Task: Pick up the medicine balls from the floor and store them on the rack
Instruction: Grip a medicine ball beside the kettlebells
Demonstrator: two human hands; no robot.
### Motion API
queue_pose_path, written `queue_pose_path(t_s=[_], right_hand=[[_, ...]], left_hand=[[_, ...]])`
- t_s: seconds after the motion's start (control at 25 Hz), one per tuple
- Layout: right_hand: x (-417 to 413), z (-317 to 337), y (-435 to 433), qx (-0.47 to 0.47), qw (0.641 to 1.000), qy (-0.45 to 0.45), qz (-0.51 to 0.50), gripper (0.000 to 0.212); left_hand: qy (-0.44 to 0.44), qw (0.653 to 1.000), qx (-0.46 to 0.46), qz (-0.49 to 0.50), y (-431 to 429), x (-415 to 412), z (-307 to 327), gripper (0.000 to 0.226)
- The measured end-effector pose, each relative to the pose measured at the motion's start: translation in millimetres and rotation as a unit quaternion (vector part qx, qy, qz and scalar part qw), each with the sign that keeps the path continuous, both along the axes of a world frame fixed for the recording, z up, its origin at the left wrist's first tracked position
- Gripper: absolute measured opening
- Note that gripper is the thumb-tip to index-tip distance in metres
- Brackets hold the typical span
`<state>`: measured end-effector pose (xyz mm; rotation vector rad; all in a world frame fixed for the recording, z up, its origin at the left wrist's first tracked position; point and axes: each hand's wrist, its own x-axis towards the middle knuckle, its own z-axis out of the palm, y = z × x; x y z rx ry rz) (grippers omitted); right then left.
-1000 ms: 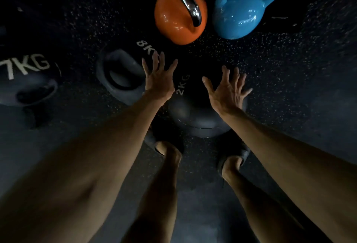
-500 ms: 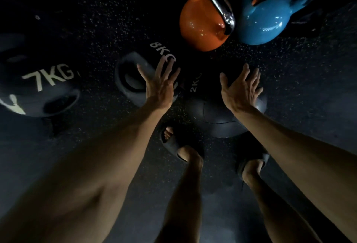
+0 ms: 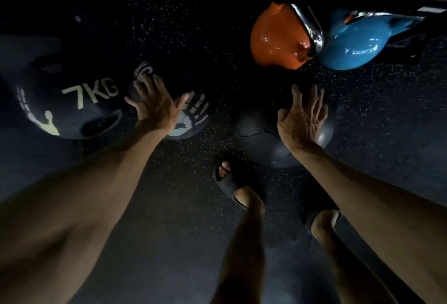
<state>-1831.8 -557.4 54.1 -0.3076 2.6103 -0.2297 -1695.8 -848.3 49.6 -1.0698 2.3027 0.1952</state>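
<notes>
- The left arm (image 3: 84, 195) and the right arm (image 3: 375, 207) are bare all the way to the frame's edge.
- The left hand (image 3: 154, 107) and the right hand (image 3: 301, 120) are bare as well; tendons and veins stand out as ridges on the back of the right one.
- The left leg (image 3: 242, 255) and the right leg (image 3: 343, 267) are bare down to the ankle.
- The left sandal (image 3: 227, 182) is a dark, thick-soled slide with one broad strap and an open front where the toes (image 3: 223, 169) show.
- The right sandal (image 3: 312, 219) looks like the same dark kind, but it is partly hidden by the arm and lost in the dim light.
</notes>
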Motion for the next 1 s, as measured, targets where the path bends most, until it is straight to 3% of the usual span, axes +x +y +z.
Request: queue_pose_path(t_s=[0.16, 0.36, 0.68, 0.88, 1.0], right_hand=[[19, -8, -40, 0.042, 0.999, -0.01, 0.029, 0.07], [31, -5, -88, 0.074, 0.997, -0.033, 0.017, 0.089], [50, 14, -131, 0.015, 0.991, -0.046, 0.128, 0.069], [45, 19, -123, -0.005, 0.99, -0.054, 0.13, 0.061], [51, 32, -111, -0.028, 0.99, -0.065, 0.12, 0.06]], left_hand=[[0.073, 0.98, 0.047, 0.181, -45, 49, 4, 0.099], [0.116, 0.967, 0.06, 0.221, -20, 65, -7, 0.094], [0.143, 0.962, 0.083, 0.216, -7, 74, -4, 0.1], [0.117, 0.965, 0.087, 0.219, -8, 73, -2, 0.097], [0.11, 0.978, 0.048, 0.172, -3, 69, 14, 0.086]])
